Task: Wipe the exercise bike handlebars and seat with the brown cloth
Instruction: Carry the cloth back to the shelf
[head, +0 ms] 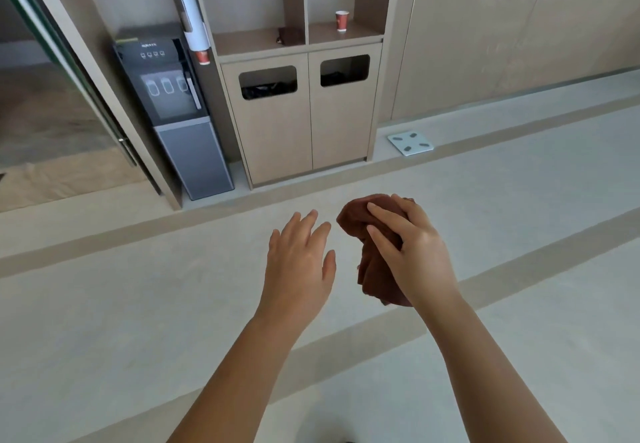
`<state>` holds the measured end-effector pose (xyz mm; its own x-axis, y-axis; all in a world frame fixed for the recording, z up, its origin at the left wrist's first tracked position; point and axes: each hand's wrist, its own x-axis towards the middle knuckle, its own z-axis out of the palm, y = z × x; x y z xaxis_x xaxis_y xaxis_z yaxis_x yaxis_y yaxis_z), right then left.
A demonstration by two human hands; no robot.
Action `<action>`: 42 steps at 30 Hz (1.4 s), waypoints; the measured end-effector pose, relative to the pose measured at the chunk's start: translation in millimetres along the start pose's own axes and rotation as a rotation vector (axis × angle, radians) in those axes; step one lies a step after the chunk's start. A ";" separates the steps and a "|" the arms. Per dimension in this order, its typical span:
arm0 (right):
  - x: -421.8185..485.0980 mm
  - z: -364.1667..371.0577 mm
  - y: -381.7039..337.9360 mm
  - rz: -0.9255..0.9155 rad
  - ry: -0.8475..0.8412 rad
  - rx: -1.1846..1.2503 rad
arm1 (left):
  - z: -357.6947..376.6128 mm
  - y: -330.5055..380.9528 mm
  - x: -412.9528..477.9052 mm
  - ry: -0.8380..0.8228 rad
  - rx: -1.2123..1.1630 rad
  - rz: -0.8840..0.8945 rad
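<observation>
Pale floor (138, 304) below; my right hand (412, 252) grips bunched cloth (374, 269), left hand (298, 266) flat-fingered, empty, just beside

2 hands (298, 262) (414, 252), 1 cloth (356, 217) — 2 cups (341, 21) (202, 57)

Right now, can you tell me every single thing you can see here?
beige wooden cabinet: one, beige, against wall
tall grey water dispenser: one, grey, left of cabinet
long white cup tube: one, white, above dispenser
red paper cups: two, red, shelf and tube's bottom
flat white floor scale: one, white, right of cabinet
crumpled brown cloth: one, brown, in right hand
left hand: one, open, beside cloth
right hand: one, gripping cloth
</observation>
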<state>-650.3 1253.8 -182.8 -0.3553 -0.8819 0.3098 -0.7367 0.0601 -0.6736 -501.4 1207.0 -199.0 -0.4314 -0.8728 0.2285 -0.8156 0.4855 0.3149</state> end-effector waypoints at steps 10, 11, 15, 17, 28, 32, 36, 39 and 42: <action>191.2 63.5 42.4 -0.002 -0.042 -0.017 | 47.0 -49.9 188.1 -0.008 -0.022 -0.071; 213.7 73.3 44.9 -0.001 -0.044 -0.016 | 51.4 -59.1 210.0 -0.003 -0.024 -0.076; 311.6 116.2 47.3 -0.010 -0.046 -0.018 | 62.4 -102.2 308.3 0.003 -0.020 -0.079; 364.0 135.2 43.6 -0.006 -0.036 -0.009 | 62.3 -123.5 361.7 0.003 -0.030 -0.075; 583.0 216.2 57.2 -0.015 -0.041 0.016 | 79.4 -193.9 577.1 0.019 -0.087 -0.021; 669.8 246.1 74.1 -0.042 -0.064 0.034 | 92.9 -216.4 654.9 0.078 -0.086 -0.045; 761.3 267.3 87.0 -0.095 -0.095 0.042 | 99.6 -228.8 742.3 0.125 -0.050 -0.072; 831.7 276.2 85.3 -0.172 -0.146 0.054 | 94.4 -234.8 805.7 0.188 -0.038 -0.086; 891.5 286.8 70.9 -0.264 -0.175 0.051 | 79.1 -248.3 851.7 0.275 -0.019 -0.138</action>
<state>-854.2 337.7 -146.8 -0.0476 -0.9313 0.3610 -0.7587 -0.2013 -0.6195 -696.8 339.1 -155.4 -0.1942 -0.8853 0.4226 -0.8505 0.3666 0.3772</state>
